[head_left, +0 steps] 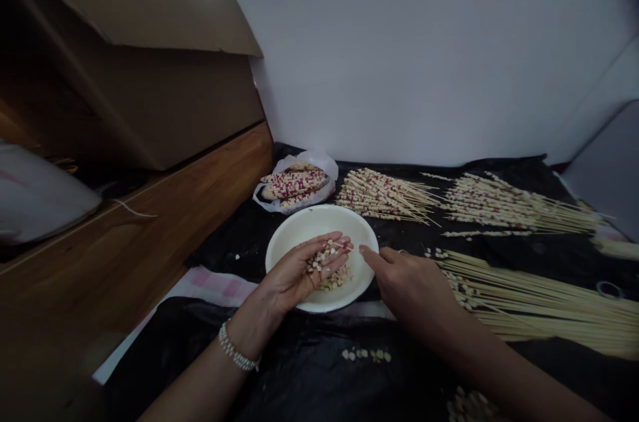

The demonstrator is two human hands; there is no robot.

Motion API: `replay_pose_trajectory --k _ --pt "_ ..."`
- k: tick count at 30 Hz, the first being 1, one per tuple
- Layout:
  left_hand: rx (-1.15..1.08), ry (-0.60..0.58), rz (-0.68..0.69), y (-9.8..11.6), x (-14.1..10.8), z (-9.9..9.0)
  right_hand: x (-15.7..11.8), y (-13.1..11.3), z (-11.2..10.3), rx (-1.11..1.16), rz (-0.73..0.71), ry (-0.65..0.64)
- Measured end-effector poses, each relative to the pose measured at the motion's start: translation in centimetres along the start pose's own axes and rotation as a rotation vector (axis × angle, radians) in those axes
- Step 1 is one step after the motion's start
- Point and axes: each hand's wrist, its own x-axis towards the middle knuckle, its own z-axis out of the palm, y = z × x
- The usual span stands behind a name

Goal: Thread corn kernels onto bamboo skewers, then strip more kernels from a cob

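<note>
My left hand (294, 270) is turned palm up over a white bowl (279, 245), fingers curled around a small heap of corn kernels (316, 261). More kernels (335, 279) lie in the bowl beneath it. At the bowl's right rim, my right hand (412, 279) is closed in a pinch on a thin wooden skewer (344, 246). The skewer's far end reaches over the left palm, among the kernels; whether any kernel is threaded on it is hard to make out. Its other end is hidden by the right hand.
Behind the bowl, speckled corn cobs (295, 184) sit in a plastic bag (327, 166). Kernel-covered skewers lie in two piles, a nearer-left pile (377, 196) and a right pile (492, 202). Bare skewers (544, 299) spread at right. Loose kernels (367, 355) rest on black plastic (299, 369). A cardboard box (190, 102) stands left.
</note>
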Motion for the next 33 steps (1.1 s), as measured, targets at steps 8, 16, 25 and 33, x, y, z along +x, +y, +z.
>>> replay_pose_trajectory --k 8,16,25,33 --pt "0.022 0.03 0.04 -0.19 0.11 -0.38 0.13 -0.09 -0.33 -0.009 0.007 -0.058" --pt "-0.072 0.081 0.008 -0.05 0.27 -0.34 0.01 -0.06 -0.27 0.014 -0.005 -0.002" --pt "-0.075 0.064 0.02 -0.11 0.4 -0.62 0.08 -0.1 -0.32 0.019 0.016 0.003" --pt "-0.086 0.064 0.005 -0.04 0.33 -0.64 0.09 -0.2 -0.22 0.028 0.021 -0.014"
